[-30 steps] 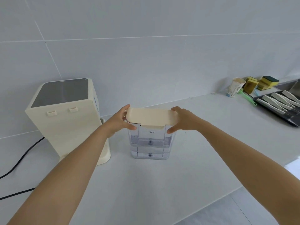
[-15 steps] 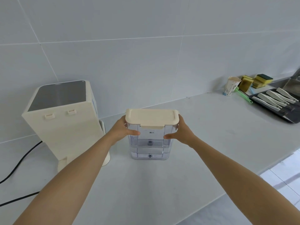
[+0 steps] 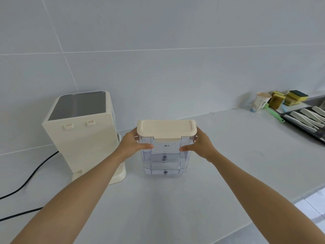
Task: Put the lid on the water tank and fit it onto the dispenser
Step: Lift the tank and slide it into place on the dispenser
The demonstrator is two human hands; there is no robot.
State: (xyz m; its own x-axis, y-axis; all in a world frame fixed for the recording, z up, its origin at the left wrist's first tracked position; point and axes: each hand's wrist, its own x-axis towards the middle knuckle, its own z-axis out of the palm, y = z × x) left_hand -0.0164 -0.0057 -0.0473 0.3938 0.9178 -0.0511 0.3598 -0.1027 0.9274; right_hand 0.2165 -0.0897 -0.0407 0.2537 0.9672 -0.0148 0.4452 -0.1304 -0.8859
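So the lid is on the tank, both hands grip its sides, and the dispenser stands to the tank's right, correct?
Not quite. The head view shows the dispenser standing to the left of the water tank, not the right. The rest holds: the lid is on the tank, and the left hand and right hand grip its sides.
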